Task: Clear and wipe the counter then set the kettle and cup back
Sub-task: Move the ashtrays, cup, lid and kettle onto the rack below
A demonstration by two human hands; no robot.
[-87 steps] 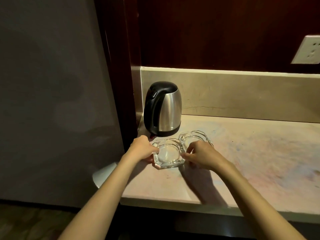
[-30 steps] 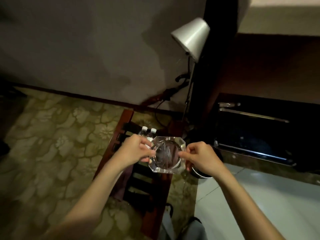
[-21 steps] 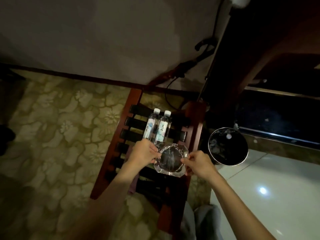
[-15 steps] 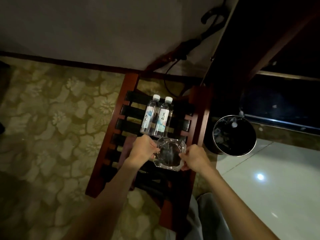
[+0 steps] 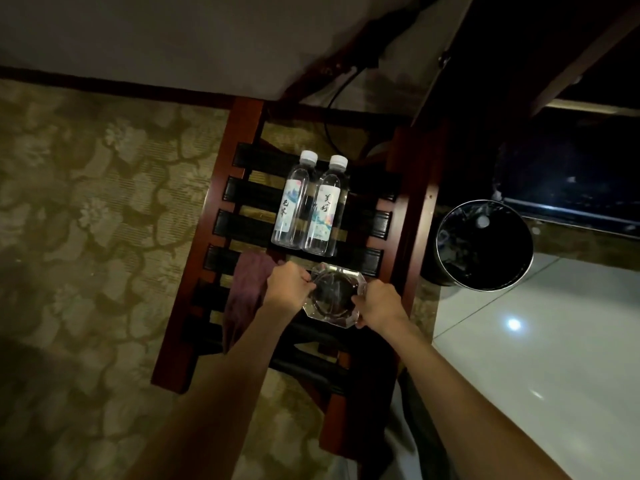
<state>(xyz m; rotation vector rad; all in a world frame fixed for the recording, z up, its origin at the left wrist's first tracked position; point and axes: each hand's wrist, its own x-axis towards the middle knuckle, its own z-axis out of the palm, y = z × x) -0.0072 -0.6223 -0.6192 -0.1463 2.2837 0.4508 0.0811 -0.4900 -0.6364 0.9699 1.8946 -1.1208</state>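
We hold a glass ashtray [image 5: 334,295] low over the slatted wooden rack [image 5: 221,195], our left hand [image 5: 288,288] and right hand [image 5: 378,306] each pinching an opposite rim with curled fingers, just beside two water bottles [image 5: 308,206] and a purple cloth [image 5: 244,289].

Single head cam, wide-angle, looking steeply down from standing height. It's framing a slatted wooden rack [image 5: 408,209] at center, carpet [image 5: 86,220] on the left, tiled floor [image 5: 540,341] on the right. Both forearms are reaching in from the bottom edge, close to the lens. No second view overlapping.
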